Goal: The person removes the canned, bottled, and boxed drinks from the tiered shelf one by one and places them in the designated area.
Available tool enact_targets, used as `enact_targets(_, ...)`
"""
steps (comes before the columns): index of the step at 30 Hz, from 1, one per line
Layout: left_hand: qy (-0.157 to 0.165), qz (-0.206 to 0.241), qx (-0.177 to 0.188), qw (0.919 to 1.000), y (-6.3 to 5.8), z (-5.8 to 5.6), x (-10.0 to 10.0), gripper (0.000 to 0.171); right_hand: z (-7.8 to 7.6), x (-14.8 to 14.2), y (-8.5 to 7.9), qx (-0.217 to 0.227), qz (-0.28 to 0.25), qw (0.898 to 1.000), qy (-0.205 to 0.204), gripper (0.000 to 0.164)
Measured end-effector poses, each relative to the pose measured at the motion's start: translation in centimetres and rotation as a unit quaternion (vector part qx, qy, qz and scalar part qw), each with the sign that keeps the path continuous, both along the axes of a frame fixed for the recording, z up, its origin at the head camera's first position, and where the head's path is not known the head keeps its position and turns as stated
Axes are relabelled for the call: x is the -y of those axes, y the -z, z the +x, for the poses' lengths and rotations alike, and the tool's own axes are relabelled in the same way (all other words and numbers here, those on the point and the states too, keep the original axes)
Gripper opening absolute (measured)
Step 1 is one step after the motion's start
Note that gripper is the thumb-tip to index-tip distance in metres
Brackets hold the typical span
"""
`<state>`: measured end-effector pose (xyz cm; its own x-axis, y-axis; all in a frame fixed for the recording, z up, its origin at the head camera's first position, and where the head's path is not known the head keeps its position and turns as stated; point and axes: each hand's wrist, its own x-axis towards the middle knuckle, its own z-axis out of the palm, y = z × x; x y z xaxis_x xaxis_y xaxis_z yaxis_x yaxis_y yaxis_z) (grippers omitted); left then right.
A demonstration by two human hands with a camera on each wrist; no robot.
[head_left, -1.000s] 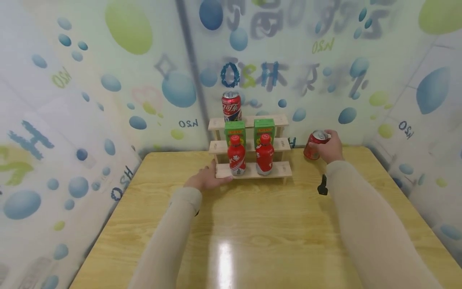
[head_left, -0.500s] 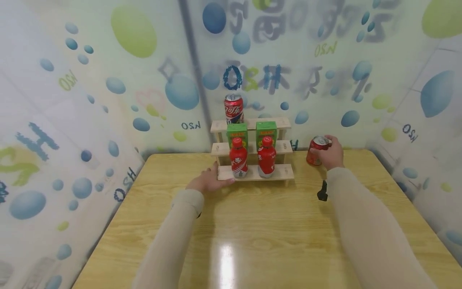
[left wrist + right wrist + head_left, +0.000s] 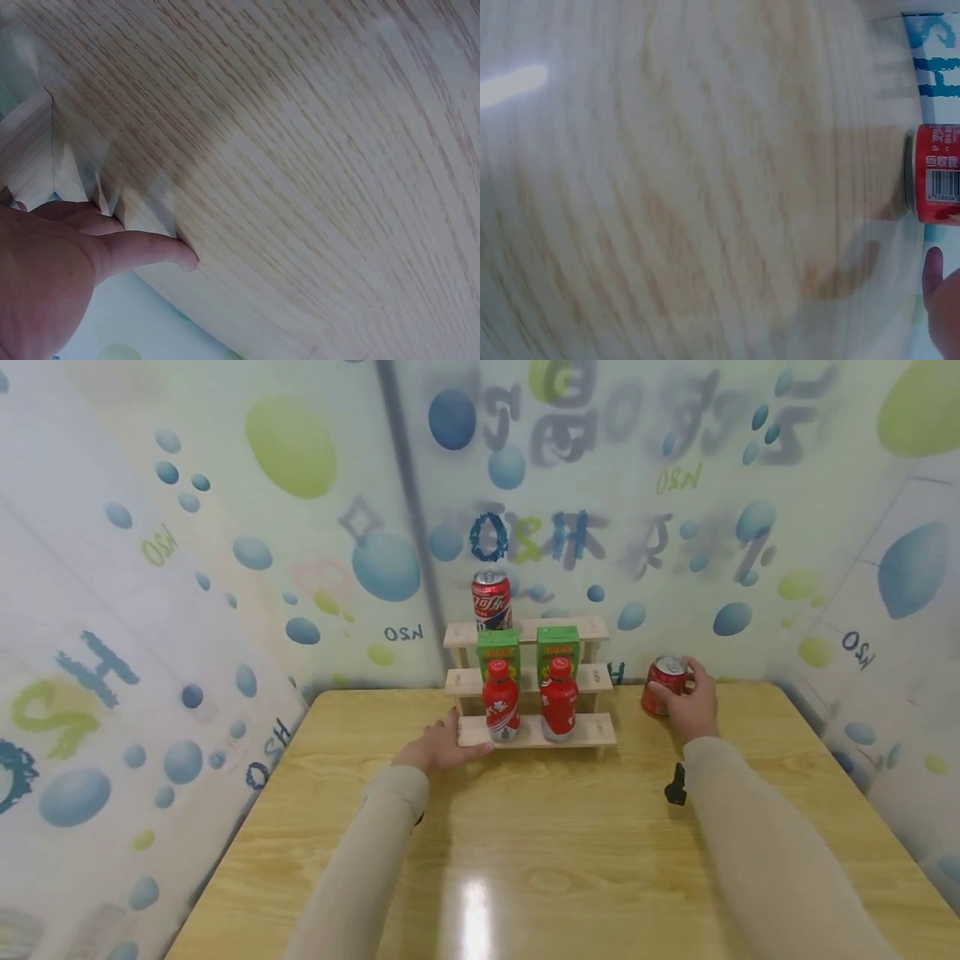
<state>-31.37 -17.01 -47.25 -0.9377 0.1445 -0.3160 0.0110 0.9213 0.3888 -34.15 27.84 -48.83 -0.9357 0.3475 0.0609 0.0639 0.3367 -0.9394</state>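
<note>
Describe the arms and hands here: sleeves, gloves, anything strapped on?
Both arms wear plain beige long sleeves reaching the wrists, with no print or logo. The left hand and right hand are bare: no gloves or rings visible. A small black device shows under the right wrist; a dark edge peeks under the left cuff.

Light oak-grain wooden table (image 3: pixel 540 852) with glossy top, bright ceiling-light glare near front edge. Translucent white wall panels (image 3: pixel 225 527) on three sides, printed with blue bubbles, green blobs, blurred mirrored lettering. Dark vertical post (image 3: pixel 408 510) behind panels, left of centre.
</note>
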Motion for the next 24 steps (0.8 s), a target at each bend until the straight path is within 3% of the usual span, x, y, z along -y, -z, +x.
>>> enact_targets(9,0.004,-0.012,-0.006,0.9999,-0.9,-0.2,0.1,0.134,-0.4,-0.1,0.4,0.006,-0.024,1.000,-0.001,0.089)
enact_targets(17,0.002,-0.010,0.002,1.0000,-1.2,0.1,0.2,0.136,-0.5,-0.2,0.5,0.004,-0.013,1.000,-0.014,0.090)
enact_targets(21,0.002,-0.004,0.001,1.0000,-0.8,0.1,0.2,0.137,-0.6,-1.6,-1.0,0.013,0.034,0.997,-0.070,0.096)
enact_targets(24,0.006,0.002,0.007,1.0000,-0.4,0.1,0.2,0.138,-0.8,-2.9,-4.0,0.009,0.078,0.991,-0.107,0.100)
